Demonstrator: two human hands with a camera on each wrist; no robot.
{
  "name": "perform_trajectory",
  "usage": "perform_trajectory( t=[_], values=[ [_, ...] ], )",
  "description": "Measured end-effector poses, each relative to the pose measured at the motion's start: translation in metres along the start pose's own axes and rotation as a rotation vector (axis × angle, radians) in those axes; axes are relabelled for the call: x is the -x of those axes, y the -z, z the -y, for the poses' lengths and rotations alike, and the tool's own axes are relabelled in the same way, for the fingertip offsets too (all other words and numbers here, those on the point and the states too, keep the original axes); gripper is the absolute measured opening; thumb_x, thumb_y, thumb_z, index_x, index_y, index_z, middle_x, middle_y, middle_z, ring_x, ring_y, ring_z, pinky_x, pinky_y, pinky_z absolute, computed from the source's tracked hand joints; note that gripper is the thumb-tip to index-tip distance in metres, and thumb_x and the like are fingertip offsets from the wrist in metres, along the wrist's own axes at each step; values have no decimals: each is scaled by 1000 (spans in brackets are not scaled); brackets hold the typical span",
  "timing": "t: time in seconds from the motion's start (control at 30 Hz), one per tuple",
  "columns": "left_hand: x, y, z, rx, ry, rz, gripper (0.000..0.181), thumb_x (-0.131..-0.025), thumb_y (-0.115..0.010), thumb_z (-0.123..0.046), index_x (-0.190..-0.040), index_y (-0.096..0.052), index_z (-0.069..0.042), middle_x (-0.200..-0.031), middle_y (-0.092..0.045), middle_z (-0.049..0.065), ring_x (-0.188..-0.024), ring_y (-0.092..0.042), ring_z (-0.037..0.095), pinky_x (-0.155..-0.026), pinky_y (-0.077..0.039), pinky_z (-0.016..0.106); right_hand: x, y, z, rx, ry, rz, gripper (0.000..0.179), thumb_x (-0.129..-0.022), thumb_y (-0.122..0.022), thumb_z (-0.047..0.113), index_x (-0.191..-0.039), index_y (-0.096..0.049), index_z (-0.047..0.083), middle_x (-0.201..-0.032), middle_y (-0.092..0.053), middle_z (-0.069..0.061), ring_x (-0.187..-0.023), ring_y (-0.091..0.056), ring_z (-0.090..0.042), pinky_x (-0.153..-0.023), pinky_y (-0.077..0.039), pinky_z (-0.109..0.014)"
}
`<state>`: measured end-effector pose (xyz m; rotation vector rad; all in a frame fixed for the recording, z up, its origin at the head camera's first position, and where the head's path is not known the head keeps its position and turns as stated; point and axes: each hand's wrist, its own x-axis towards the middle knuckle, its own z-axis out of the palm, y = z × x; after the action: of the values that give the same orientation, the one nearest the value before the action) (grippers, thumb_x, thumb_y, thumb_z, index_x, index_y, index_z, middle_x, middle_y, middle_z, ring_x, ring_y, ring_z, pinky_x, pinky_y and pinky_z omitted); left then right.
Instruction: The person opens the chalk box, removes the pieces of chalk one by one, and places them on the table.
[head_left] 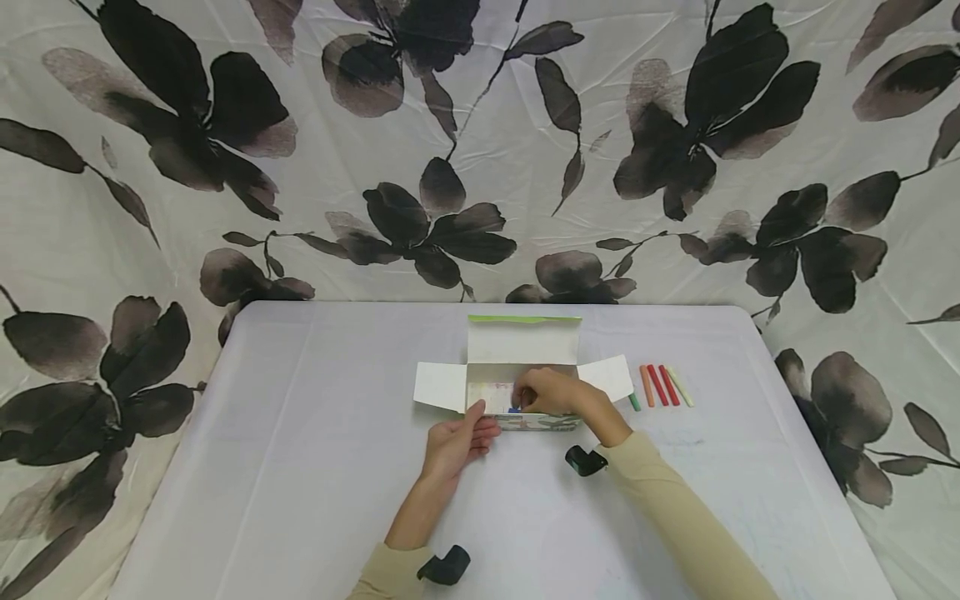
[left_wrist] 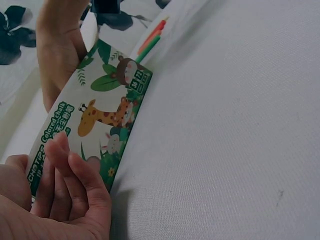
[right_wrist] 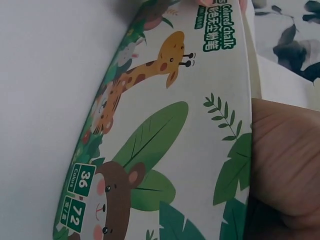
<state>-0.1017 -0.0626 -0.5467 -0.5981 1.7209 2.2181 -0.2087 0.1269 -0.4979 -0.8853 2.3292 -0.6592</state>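
Note:
A colored chalk box with giraffe and monkey pictures stands on the table, its white lid and side flaps spread open. My left hand grips its front left corner, thumb at the rim and fingers against the printed front. Into the box reaches my right hand, with bent fingers. Something small and blue shows by its fingertips; the front wall hides whether they hold it. In the right wrist view the box front covers the fingers, leaving part of the right hand visible behind it.
Right of the box lie an orange chalk stick, two red chalk sticks and a pale yellow one. A green chalk stick lies partly under the right flap. Behind the white table hangs a floral cloth.

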Motion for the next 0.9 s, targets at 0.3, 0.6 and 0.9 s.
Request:
perform_trajectory(
  t=[0.3,0.6,0.9],
  values=[
    [-1,0,1,-5,-9,4,54,-101,-66,-43,-105,-73,10,-85,-77,8,-67,-65,7,-64,-55,20,1,1,1,37,56,-8,5,-94,-72,1,-97,-76,1,-89,-73,-4,-75,-59,-7,-72,-52,-22],
    [-1,0,2,-2,-9,-14,55,-98,-69,-44,-103,-73,10,-83,-77,7,-65,-65,6,-63,-55,19,5,0,-7,52,120,-47,10,-97,-71,7,-102,-76,0,-93,-73,-4,-78,-59,-8,-73,-51,-24],
    [-2,0,2,0,-8,-14,56,-98,-70,-45,-103,-73,10,-84,-77,8,-67,-66,7,-63,-55,19,25,18,-9,53,201,-100,21,-101,-65,6,-117,-73,-4,-111,-73,-12,-102,-67,-22,-89,-55,-36]
  ],
)
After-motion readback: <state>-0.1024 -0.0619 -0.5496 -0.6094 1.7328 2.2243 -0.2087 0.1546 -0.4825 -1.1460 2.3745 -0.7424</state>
